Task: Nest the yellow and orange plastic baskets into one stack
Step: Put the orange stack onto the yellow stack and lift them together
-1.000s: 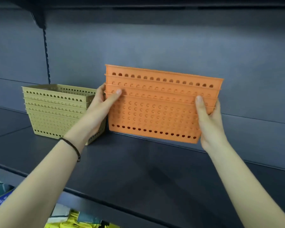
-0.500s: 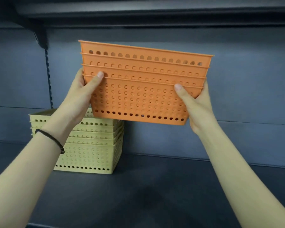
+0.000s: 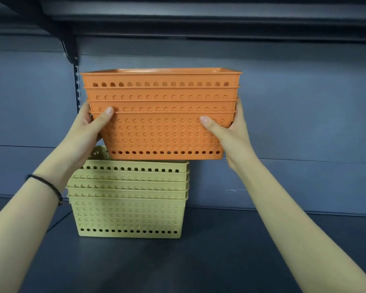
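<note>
Hovering over the drop-off, basically, going by the head view, the only one on offer. Nested stack of orange perforated plastic baskets held up in the air, level, open side up, just above the nested stack of yellow perforated plastic baskets sitting on the dark metal shelf. Left hand clamped on the left end, thumb laid across the front wall, other fingers wrapped round the side and out of sight. Right hand gripping the right end the same way, thumb on the front. Thin black band on the left wrist. Orange base sitting off to the right of the yellow rim, and can't tell if touching it yet. Probably mid-carry, pre-nest. Next up, at a guess: slide left to line up the corners, keep level, then lower straight in to avoid jamming on the rim.
</note>
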`<state>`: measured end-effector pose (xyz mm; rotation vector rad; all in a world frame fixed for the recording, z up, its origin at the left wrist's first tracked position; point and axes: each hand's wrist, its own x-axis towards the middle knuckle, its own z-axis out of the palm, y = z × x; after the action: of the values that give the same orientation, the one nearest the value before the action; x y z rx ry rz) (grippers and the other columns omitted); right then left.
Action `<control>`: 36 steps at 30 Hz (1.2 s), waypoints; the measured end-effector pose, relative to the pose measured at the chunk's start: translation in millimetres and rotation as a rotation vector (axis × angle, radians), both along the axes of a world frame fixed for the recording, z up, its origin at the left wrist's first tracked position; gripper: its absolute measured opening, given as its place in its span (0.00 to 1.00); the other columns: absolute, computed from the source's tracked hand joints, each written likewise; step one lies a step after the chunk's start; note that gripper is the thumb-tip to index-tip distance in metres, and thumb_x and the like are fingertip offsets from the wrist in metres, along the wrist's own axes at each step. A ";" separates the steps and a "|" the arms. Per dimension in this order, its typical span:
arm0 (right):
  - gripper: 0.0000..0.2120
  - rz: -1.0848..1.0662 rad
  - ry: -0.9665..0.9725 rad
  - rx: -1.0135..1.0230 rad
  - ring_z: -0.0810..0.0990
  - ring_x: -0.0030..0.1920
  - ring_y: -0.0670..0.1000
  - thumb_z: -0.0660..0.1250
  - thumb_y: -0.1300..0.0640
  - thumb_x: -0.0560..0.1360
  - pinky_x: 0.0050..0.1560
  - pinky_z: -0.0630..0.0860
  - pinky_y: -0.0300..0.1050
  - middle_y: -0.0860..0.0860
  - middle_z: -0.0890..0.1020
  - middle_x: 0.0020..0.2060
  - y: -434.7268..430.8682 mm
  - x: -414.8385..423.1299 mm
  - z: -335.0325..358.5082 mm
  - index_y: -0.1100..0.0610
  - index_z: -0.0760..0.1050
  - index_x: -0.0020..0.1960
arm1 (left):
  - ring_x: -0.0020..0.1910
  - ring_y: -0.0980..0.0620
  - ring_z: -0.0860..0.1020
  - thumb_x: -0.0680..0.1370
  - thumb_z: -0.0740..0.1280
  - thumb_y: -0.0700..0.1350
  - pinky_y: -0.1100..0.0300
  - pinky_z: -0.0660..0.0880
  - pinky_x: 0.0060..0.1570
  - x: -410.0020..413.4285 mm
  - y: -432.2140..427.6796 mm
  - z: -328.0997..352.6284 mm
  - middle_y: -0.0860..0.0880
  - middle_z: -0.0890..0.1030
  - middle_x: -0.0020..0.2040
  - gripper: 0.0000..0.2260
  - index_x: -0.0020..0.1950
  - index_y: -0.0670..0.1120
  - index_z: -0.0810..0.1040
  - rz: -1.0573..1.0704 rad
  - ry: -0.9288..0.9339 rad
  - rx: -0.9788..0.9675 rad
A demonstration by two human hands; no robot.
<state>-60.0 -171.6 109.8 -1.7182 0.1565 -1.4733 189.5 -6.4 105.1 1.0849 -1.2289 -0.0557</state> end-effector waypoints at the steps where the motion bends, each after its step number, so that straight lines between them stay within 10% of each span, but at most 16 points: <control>1: 0.41 0.003 0.009 0.004 0.79 0.62 0.45 0.77 0.57 0.69 0.64 0.76 0.51 0.47 0.79 0.64 0.4 7.0 -0.4 0.52 0.59 0.75 | 0.61 0.58 0.78 0.76 0.66 0.59 0.56 0.73 0.58 6.6 1.4 -3.1 0.56 0.79 0.64 0.22 0.68 0.54 0.69 0.003 0.003 0.017; 15: 0.42 0.094 0.114 0.033 0.76 0.66 0.47 0.72 0.55 0.74 0.67 0.73 0.56 0.49 0.75 0.68 9.2 88.0 -10.8 0.50 0.49 0.78 | 0.56 0.60 0.80 0.74 0.63 0.61 0.54 0.75 0.56 71.5 17.8 -21.8 0.57 0.80 0.60 0.23 0.66 0.54 0.70 0.136 0.100 -0.058; 22: 0.39 0.062 0.184 -0.017 0.74 0.63 0.37 0.68 0.56 0.77 0.56 0.76 0.32 0.46 0.70 0.70 15.5 84.3 -22.8 0.50 0.46 0.79 | 0.64 0.54 0.77 0.72 0.66 0.67 0.48 0.73 0.61 90.2 20.3 -33.8 0.55 0.78 0.66 0.29 0.69 0.55 0.68 0.136 0.097 -0.046; 36: 0.36 0.003 0.226 0.104 0.75 0.64 0.41 0.72 0.51 0.74 0.68 0.71 0.51 0.41 0.76 0.64 18.3 78.6 -81.0 0.44 0.55 0.74 | 0.59 0.58 0.79 0.73 0.68 0.61 0.57 0.74 0.56 78.7 24.9 -79.6 0.56 0.80 0.62 0.22 0.64 0.56 0.71 0.090 0.218 0.069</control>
<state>18.7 -153.4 28.8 -1.7949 0.3434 -1.2439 268.1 18.5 25.5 1.1611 -0.9880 -0.1442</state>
